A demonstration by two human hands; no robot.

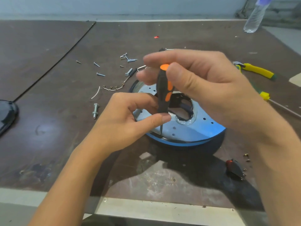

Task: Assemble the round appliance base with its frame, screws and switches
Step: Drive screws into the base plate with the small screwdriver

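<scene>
While your right hand (203, 82) curls its fingers round the orange top of the screwdriver (163, 95) and your left hand (127, 121) pinches the lower end of the handle between thumb and fingertips, nothing holds the base (192, 132) itself. It sits just right of the frame's centre on the table (48, 128), pale plate facing up, and the thin shaft meets that plate near its lower left rim. Whether a screw sits under the tip cannot be told; your left thumb hides the spot.

The likeliest trouble is the tip riding out of the screw head. The driver looks slightly tilted, and with both hands on the tool a turn could spin or slide the base rather than drive the screw. A slip would gouge the plate or catch your left fingers, which are close to the shaft. A screw started crooked could also bind in its hole.

The spare screws (128, 58) lie loose at upper centre, and the switch (234, 168) lies at lower right just beside your right forearm; a sweeping arm could scatter either.
</scene>
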